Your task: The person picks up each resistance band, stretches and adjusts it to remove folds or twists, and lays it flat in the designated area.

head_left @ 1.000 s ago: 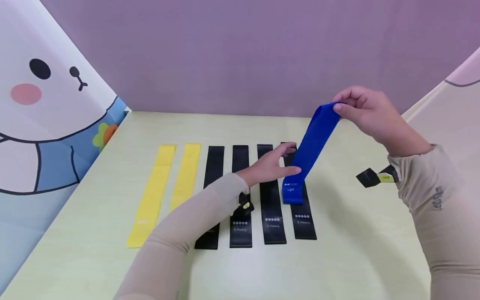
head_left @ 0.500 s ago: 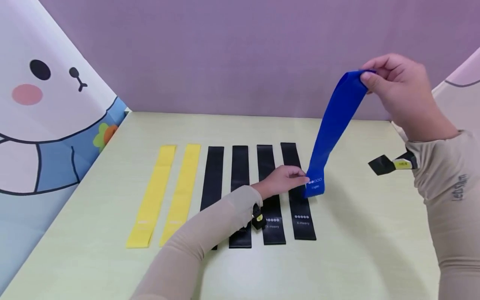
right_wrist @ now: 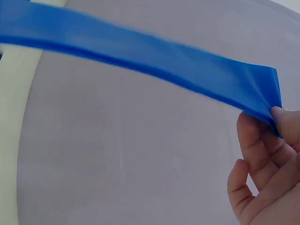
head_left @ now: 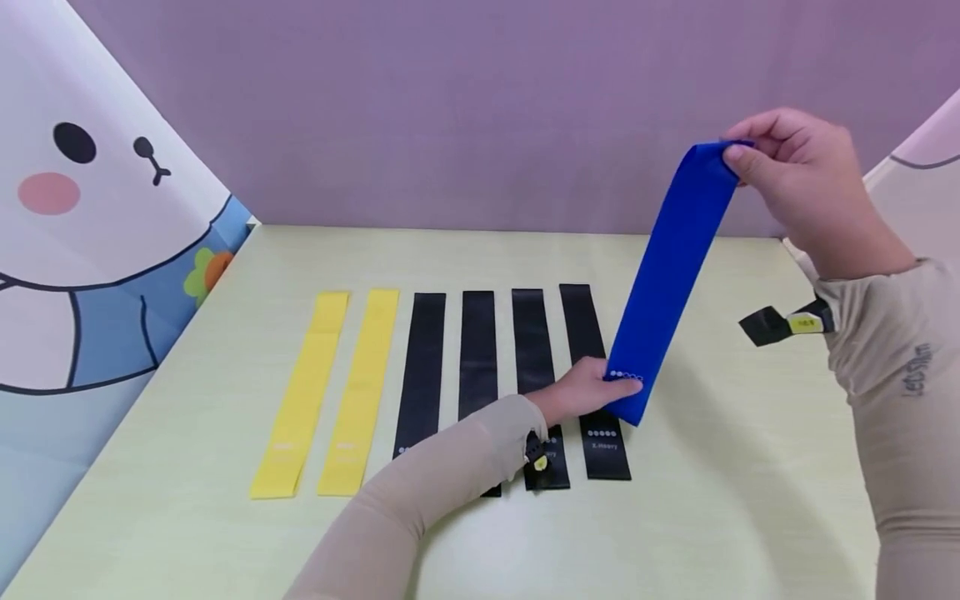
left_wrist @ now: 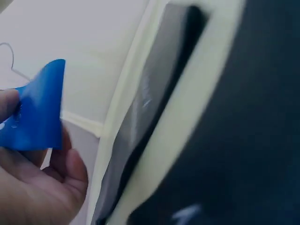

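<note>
A blue resistance band (head_left: 671,267) slants through the air above the right end of the row. My right hand (head_left: 813,179) pinches its upper end between thumb and fingers, which the right wrist view shows as a creased corner of the band (right_wrist: 225,79). Near the lower end, my left hand (head_left: 581,390) holds the band with the thumb over its printed dots. In the left wrist view, the left thumb lies on the blue face of the band (left_wrist: 40,110), fingers behind it. The rightmost black band (head_left: 583,325), marked X-Heavy, lies partly under the blue one.
Two yellow bands (head_left: 360,392) lie side by side on the left of the pale table (head_left: 187,433). More black bands (head_left: 477,350) lie beside them, partly hidden by the left sleeve (head_left: 420,483). A purple wall (head_left: 450,117) stands behind.
My right hand has risen and moved right, lifting the blue band. My left hand has moved right and lower, and now grips the band's lower end, which has straightened.
</note>
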Available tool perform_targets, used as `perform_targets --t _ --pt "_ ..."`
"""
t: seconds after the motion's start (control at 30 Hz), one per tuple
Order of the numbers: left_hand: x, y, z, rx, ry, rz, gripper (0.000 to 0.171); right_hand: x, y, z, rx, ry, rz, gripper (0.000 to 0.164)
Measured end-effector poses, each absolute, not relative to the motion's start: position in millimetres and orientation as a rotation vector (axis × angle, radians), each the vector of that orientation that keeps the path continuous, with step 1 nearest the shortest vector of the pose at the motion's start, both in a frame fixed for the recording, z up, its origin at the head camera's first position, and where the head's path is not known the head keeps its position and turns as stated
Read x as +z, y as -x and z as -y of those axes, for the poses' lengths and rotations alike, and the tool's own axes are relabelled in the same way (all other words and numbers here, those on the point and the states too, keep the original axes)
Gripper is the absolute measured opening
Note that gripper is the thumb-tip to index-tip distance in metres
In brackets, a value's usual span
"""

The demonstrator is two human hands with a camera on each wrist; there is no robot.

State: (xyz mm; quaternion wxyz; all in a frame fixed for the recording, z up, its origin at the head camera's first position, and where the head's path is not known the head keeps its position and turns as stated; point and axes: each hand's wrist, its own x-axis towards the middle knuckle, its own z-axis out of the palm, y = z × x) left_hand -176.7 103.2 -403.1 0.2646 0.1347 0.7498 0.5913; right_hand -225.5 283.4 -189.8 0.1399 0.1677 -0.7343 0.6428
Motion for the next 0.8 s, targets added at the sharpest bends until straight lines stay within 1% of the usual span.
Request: perform_targets --t 0.1,0.27,0.37,0.5,0.6,0.63,0.73,0.8 --pt "-403.3 167.8 -104.9 1.557 -0.347 -2.025 0.031 -193.6 234.1 -293.9 1.729 -0.379 2.224 0.023" --pt "-401.1 150.7 -109.0 1.553 -0.252 -2.016 0.020 -210.3 248.4 -316.3 1.656 -0.228 2.340 0.020" --pt "-401.0 140.8 -113.9 1.568 -0.174 -1.992 0.017 -222.8 255.6 -326.0 1.585 -0.163 2.413 0.020" --pt "-402.8 129.4 -121.5 1.578 -0.120 -1.937 0.016 -243.6 264.7 -329.2 1.345 -0.178 2.503 0.025" --pt "-405.2 123.6 -126.8 1.592 -0.068 -1.868 0.018 -260.0 269.0 -326.2 1.115 -0.190 2.595 0.014" --pt "-406.0 122.3 -128.4 1.593 -0.053 -1.843 0.019 -265.0 270.3 -324.7 1.054 -0.196 2.624 0.013" --pt "-407.8 119.5 -133.6 1.588 -0.032 -1.786 0.020 -278.0 275.0 -320.5 0.919 -0.200 2.715 0.026" --pt "-408.4 118.5 -137.0 1.562 -0.048 -1.779 0.021 -286.0 279.8 -317.5 0.855 -0.228 2.750 0.027"
